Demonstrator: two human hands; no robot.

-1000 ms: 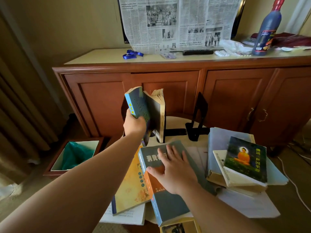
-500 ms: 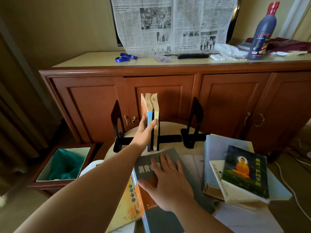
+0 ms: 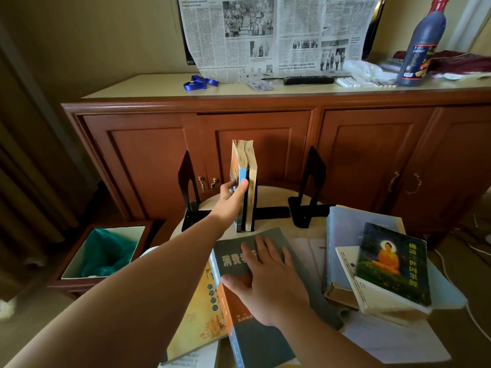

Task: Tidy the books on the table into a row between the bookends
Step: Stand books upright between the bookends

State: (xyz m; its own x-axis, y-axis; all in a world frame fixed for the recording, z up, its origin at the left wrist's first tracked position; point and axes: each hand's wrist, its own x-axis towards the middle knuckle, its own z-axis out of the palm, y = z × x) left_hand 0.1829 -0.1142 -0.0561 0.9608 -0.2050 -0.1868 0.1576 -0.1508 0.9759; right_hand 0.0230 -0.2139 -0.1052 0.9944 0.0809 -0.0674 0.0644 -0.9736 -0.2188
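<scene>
Two black bookends, the left bookend and the right bookend, stand on the round table. Between them two books stand upright side by side: a blue-spined book and a cream-spined book. My left hand grips the blue-spined book low down, thumb on the spine and fingers on its left cover. My right hand lies flat on a grey book, which rests on a yellow book. At the right a green-covered book tops a stack with a pale blue book.
A wooden cabinet stands right behind the table. A bin with a green liner sits on the floor at the left. Loose white papers lie under the books. A white cable runs along the floor at the right.
My left hand brought the blue-spined book down from the air and stood it against the cream-spined book. My right hand stayed flat on the grey book.
</scene>
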